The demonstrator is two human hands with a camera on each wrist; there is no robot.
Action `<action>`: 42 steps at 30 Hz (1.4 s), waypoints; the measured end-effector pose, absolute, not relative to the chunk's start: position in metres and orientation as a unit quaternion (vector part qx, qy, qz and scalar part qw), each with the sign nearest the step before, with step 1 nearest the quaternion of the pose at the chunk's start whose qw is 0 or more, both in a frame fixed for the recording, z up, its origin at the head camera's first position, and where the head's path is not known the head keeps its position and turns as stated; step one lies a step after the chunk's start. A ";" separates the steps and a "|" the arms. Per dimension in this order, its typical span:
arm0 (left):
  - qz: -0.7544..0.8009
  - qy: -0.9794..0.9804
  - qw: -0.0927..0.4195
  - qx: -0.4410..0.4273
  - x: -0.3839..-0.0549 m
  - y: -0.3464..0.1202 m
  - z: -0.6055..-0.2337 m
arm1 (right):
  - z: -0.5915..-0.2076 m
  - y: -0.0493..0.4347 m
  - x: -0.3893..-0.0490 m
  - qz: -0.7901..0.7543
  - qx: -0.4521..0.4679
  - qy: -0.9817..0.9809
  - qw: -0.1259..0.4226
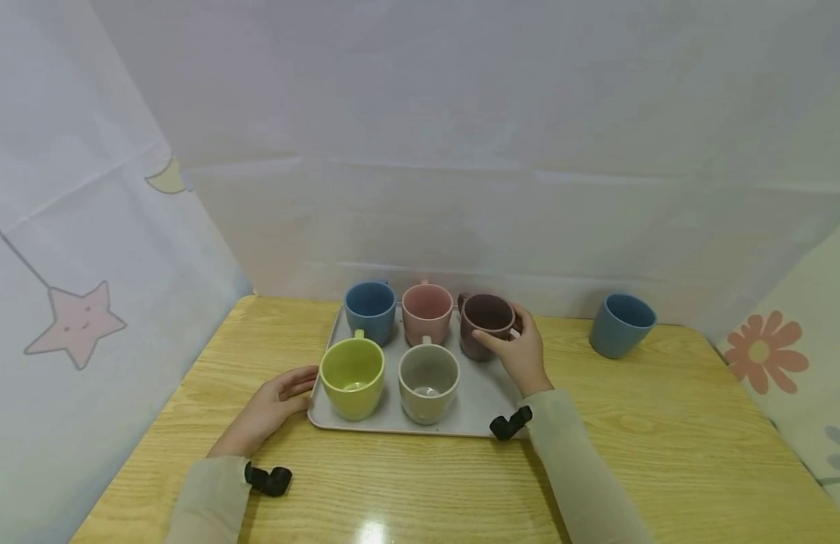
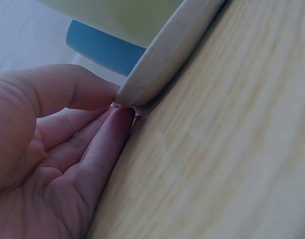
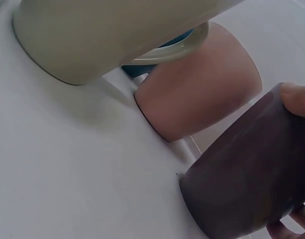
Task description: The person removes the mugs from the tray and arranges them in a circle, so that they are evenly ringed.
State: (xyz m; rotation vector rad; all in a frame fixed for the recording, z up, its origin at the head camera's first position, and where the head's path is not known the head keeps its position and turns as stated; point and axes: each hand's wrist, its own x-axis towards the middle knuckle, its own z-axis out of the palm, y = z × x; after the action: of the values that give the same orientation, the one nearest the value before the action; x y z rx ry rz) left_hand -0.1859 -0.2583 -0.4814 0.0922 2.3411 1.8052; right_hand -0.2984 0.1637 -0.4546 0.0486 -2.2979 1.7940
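A light grey tray (image 1: pixel 486 393) lies on the table. My left hand (image 1: pixel 273 404) pinches its left edge; the left wrist view shows the fingertips (image 2: pixel 123 119) at the tray's rim (image 2: pixel 155 67). My right hand (image 1: pixel 526 357) grips a dark brown mug (image 1: pixel 480 346) at the tray's back right, thumb on the near side and fingers round the far side. The right wrist view has this mug (image 3: pixel 247 174) standing on the tray. Beside it is a pink mug (image 1: pixel 427 325), then a blue mug (image 1: pixel 371 321). A yellow-green mug (image 1: pixel 352 393) and a beige mug (image 1: pixel 428 397) stand in front.
Another blue cup (image 1: pixel 619 329) stands on the wooden table (image 1: pixel 665 438), right of the tray. A pale cloth (image 1: pixel 461 151) hangs behind the table, and printed cloths hang at both sides.
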 end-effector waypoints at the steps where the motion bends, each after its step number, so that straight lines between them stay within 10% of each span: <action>1: 0.608 0.788 0.092 0.031 -0.186 -0.258 -0.481 | -0.455 0.164 -0.298 0.610 0.012 -0.784 0.115; 42: 0.605 0.790 0.089 0.043 -0.186 -0.261 -0.485 | -0.449 0.234 -0.267 0.580 -0.069 -0.747 0.319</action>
State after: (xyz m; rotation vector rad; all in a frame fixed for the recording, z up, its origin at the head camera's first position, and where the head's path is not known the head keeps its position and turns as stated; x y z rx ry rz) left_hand -0.1858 -0.2610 -0.4853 0.1287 2.3497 1.7994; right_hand -0.2672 0.2342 -0.4487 -0.1827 -1.9634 1.5246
